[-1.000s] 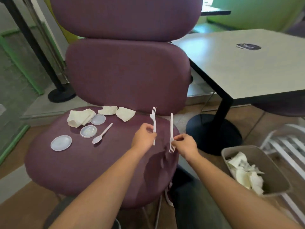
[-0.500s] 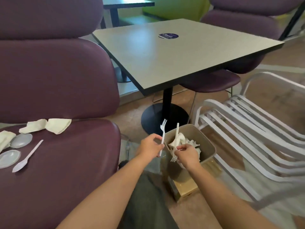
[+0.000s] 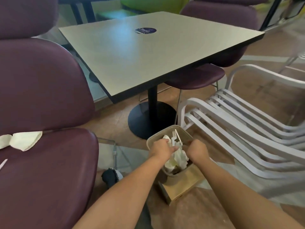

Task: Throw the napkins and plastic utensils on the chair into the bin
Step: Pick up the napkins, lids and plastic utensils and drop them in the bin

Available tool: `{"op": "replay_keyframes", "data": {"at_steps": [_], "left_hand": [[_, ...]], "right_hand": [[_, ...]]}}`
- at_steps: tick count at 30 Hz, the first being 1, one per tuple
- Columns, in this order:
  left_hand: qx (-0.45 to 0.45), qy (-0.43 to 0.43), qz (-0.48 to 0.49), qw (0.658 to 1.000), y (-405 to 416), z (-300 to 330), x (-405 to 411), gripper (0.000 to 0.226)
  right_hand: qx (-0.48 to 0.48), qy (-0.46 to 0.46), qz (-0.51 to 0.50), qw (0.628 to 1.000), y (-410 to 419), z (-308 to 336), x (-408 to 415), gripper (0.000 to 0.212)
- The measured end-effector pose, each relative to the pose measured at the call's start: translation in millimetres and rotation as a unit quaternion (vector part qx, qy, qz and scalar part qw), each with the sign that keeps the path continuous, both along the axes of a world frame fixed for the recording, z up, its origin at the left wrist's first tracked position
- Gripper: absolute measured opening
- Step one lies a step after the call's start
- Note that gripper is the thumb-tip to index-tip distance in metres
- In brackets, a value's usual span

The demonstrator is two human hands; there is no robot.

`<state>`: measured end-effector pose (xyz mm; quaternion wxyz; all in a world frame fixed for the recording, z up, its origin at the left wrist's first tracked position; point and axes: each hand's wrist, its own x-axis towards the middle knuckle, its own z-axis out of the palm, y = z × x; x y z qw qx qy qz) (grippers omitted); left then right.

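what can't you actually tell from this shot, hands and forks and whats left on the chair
- Head view: whether the left hand and right hand grip the forks; the fingers curl away behind the knuckles, over the bin.
- Head view: how deep the forks sit; crumpled napkins cover their lower ends.
- Head view: what else lies on the chair seat; the left edge cuts it off past the napkin.

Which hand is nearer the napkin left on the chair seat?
Left. The left hand is over the bin, on the side toward the napkin; the right hand is farther away.
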<state>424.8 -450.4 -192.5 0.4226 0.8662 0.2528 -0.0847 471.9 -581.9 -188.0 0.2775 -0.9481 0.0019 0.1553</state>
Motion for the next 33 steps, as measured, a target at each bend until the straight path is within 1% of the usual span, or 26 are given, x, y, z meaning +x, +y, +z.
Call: {"op": "replay_keyframes", "data": {"at_steps": [1, 3, 7, 12, 16, 20, 23, 29, 33], "left_hand": [[0.010, 0.006, -0.004, 1.000, 0.7, -0.8, 1.6, 0.057], [0.024, 0.014, -0.006, 1.000, 5.3, 0.5, 0.3, 0.052], [0.035, -0.009, 0.015, 0.999, 21.8, 6.0, -15.0, 0.041], [0.055, -0.069, 0.062, 0.994, 57.0, 25.7, -45.3, 0.033], [0.079, -0.088, 0.093, 0.989, 100.5, 44.0, -77.4, 0.030], [0.113, -0.089, 0.160, 0.977, 152.0, 68.1, -123.5, 0.029], [0.127, -0.101, 0.207, 0.965, 186.1, 79.6, -161.6, 0.025], [0.148, -0.080, 0.299, 0.939, 262.5, 89.0, -257.2, 0.023], [0.157, -0.075, 0.336, 0.926, 297.4, 86.8, -308.0, 0.023]], "right_hand": [[-0.010, 0.005, 0.010, 1.000, 0.5, -0.4, -1.1, 0.025], [-0.013, 0.014, 0.022, 1.000, 2.8, -3.0, -3.6, 0.031], [0.015, 0.012, 0.053, 0.998, 18.1, 2.4, -11.6, 0.042], [0.079, -0.019, 0.105, 0.991, 56.6, 21.3, -30.3, 0.035], [0.123, -0.025, 0.151, 0.981, 101.3, 39.0, -49.5, 0.038], [0.141, -0.034, 0.228, 0.963, 160.7, 51.9, -83.5, 0.037], [0.164, -0.020, 0.272, 0.948, 204.2, 57.6, -116.0, 0.038], [0.146, -0.016, 0.376, 0.915, 298.7, 61.7, -194.1, 0.038], [0.149, -0.010, 0.406, 0.902, 337.8, 60.0, -229.3, 0.037]]}}
